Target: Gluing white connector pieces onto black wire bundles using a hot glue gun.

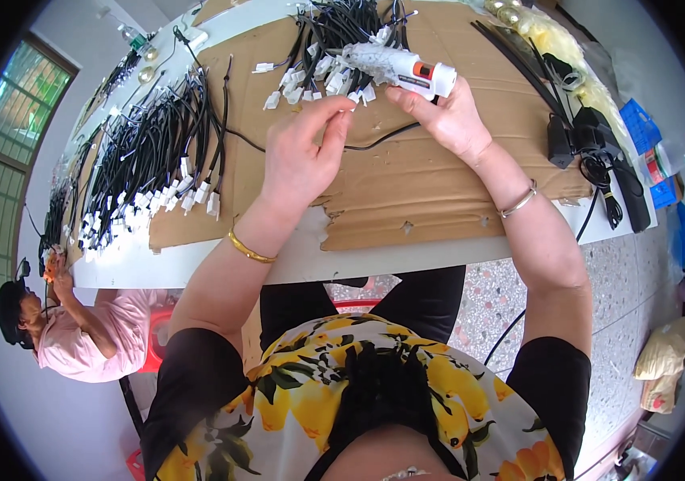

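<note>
My right hand (pixel 461 120) grips a white hot glue gun (pixel 390 64) with an orange-red patch; its front part looks wrapped in cloudy film and points left. Just below the nozzle, my left hand (pixel 304 151) pinches thumb and forefinger together on something small and whitish that I cannot make out. Beyond both hands lies a pile of short black cables (pixel 342 24) with white connectors. A thin black cord (pixel 382 139) crosses the cardboard (pixel 430 188) between my hands.
Many more black cables with white connectors (pixel 150 144) lie to the left. At the right are black power adapters (pixel 591 132), dark strips and fluffy yellowish material (pixel 559 52). A co-worker in pink (pixel 90 337) sits at the table's left end. The white table edge (pixel 294 272) runs before me.
</note>
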`<state>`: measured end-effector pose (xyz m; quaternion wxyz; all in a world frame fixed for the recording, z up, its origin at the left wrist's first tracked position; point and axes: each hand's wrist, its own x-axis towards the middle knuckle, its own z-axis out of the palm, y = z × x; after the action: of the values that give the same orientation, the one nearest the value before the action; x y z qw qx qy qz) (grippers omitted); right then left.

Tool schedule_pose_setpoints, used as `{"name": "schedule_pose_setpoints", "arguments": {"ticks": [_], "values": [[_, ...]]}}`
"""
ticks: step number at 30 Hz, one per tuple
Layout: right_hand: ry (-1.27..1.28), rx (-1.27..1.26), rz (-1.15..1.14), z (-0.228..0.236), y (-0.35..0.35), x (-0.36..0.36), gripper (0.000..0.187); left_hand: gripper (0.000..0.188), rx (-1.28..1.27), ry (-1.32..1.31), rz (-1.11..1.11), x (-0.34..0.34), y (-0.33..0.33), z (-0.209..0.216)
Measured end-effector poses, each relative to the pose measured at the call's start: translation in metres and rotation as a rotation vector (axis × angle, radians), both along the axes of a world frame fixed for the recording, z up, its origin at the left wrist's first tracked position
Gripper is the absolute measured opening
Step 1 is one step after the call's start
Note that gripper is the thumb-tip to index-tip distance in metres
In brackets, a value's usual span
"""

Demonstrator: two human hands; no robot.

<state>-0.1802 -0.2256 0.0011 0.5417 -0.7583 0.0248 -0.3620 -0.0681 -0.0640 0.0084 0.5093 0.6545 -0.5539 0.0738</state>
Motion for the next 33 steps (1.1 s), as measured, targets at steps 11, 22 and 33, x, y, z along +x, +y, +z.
{"name": "schedule_pose_setpoints", "arguments": {"ticks": [11, 22, 33], "values": [[0.065, -0.173, -0.027, 0.001, 0.015, 0.005, 0.034, 0.020, -0.006, -0.056, 0.047, -0.002, -0.003, -0.002], [-0.042, -0.241, 0.010, 0.026, 0.030, 0.025, 0.045, 0.036, -0.153, 0.549, -0.342, -0.004, -0.011, -0.009], [-0.094, -0.464, -0.345, 0.019, 0.046, 0.052, 0.042, 0.028, -0.145, 0.631, -0.241, 0.006, -0.014, -0.015]]}}
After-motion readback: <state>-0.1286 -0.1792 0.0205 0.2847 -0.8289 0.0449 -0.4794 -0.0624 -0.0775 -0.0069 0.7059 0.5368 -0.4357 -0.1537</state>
